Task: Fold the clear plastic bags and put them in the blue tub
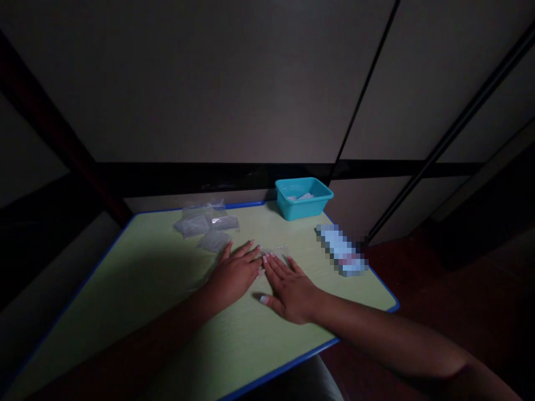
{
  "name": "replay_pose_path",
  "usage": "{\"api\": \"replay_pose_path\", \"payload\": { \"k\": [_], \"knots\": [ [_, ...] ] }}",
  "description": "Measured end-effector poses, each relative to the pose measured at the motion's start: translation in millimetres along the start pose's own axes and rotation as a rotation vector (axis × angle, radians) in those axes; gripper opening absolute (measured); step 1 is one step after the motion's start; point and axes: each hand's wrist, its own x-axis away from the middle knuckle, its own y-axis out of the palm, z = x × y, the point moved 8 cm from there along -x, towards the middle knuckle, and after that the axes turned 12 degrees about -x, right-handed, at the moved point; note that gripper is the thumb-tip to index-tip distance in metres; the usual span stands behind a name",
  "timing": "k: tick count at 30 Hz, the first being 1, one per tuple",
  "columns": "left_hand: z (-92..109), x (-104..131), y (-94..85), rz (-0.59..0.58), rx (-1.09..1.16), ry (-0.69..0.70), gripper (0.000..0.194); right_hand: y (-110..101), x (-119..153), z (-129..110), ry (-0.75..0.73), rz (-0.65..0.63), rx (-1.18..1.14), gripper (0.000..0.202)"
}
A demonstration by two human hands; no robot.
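Note:
My left hand (pixel 236 273) lies on the table with its fingers stretched out and apart. Beside it, my right hand (pixel 295 292) is spread flat, its thumb out to the side. The fingertips of both hands meet at a thin clear plastic bag (pixel 281 250), which my fingers partly cover. Just beyond my left fingers is a small translucent packet (pixel 214 241). More packets, one whitish (pixel 194 225) and one shiny (pixel 225 223), lie farther back, with a clear plastic sheet or bag (pixel 207 210) behind them.
A turquoise plastic basket (pixel 304 209) with whitish pieces inside stands at the table's back right. A light blue, blurred-out pack (pixel 341 250) lies near the right edge. The pale green table (pixel 125 289) has a blue rim, with dark-banded panels (pixel 217 89) behind it.

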Motion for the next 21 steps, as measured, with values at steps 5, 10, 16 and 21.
{"api": "replay_pose_path", "payload": {
  "k": [5, 10, 16, 21],
  "knots": [
    [-1, -1, -17.8, 0.079, 0.004, -0.018, 0.037, -7, 32, 29, 0.093, 0.009, 0.034, 0.076],
    [-36, 19, -36.8, 0.115, 0.138, -0.153, 0.024, -27, 43, 46, 0.142, -0.004, 0.055, 0.071],
    [-57, 40, -20.2, 0.096, 0.138, -0.275, 0.011, -41, -13, 35, 0.129, 0.013, 0.054, 0.072],
    [-44, 37, -14.4, 0.07, 0.107, -0.279, 0.024, -23, -43, 31, 0.121, 0.004, 0.016, 0.069]
  ]
}}
